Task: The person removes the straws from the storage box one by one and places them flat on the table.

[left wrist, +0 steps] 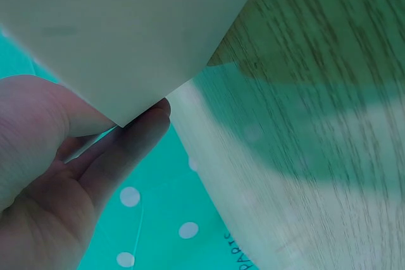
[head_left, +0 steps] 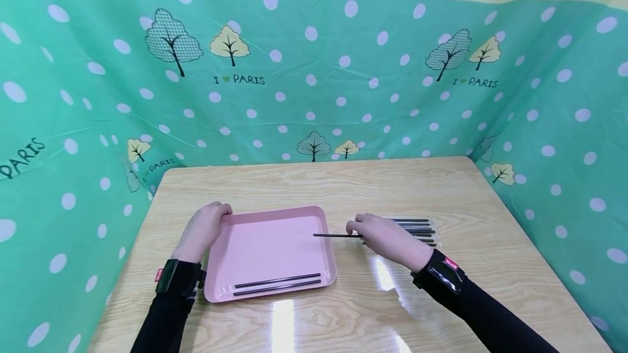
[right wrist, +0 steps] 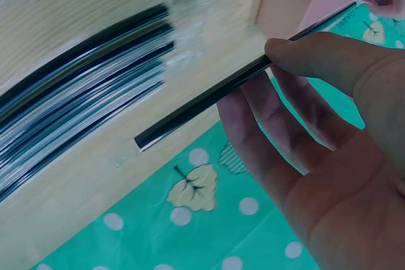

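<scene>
My right hand [head_left: 387, 236] pinches a black straw in a clear wrapper [right wrist: 209, 99] between thumb and fingertips. The straw points left, its far end over the right edge of the pink tray [head_left: 275, 244]. At the tray's far left corner, my left hand [head_left: 206, 227] grips the rim, thumb on one side and fingers [left wrist: 136, 140] on the other. Two wrapped black straws [head_left: 277, 283] lie side by side along the tray's near edge. Beside and partly behind my right hand lies a row of several more wrapped straws [right wrist: 82, 93] on the table.
A light wood table [head_left: 314, 184] carries everything. Green dotted cloth [head_left: 314, 70] stands as a wall behind it and on both sides. Glare spots [head_left: 283, 326] show on the tabletop near the front.
</scene>
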### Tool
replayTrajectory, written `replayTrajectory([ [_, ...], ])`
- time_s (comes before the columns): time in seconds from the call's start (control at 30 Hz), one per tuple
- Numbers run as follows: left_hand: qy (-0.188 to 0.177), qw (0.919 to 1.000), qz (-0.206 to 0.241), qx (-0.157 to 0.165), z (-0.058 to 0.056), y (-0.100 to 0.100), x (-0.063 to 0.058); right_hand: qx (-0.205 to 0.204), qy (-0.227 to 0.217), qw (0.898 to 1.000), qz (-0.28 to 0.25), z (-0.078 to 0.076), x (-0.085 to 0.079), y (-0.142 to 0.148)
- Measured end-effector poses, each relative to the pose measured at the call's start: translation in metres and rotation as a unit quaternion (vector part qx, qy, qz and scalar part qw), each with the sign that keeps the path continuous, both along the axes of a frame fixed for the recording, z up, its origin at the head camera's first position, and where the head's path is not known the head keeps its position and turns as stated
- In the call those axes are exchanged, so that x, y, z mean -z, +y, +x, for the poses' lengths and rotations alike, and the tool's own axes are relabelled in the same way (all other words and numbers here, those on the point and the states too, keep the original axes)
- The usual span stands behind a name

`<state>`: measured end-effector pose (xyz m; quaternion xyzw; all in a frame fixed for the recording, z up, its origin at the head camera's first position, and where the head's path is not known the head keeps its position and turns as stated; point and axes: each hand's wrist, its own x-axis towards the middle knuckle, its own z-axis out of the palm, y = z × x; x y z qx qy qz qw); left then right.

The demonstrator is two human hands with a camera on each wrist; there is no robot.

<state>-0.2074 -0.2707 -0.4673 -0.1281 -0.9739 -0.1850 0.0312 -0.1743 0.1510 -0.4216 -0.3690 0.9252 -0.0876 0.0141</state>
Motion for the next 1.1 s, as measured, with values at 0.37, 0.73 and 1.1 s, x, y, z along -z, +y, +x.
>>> replayTrajectory([
  [0.37, 0.005, 1.0, 0.002, 0.005, -0.005, -0.002, -0.002, 0.036, -0.002, 0.999, -0.014, 0.002, 0.006, 0.054],
  [0.73, 0.006, 0.9999, 0.005, 0.008, -0.006, -0.002, -0.002, 0.062, 0.009, 0.998, -0.003, 0.006, 0.016, 0.094],
  [1.1, 0.002, 1.0, -0.001, 0.003, -0.006, -0.001, 0.0, 0.066, 0.011, 0.998, -0.01, 0.013, 0.033, 0.104],
])
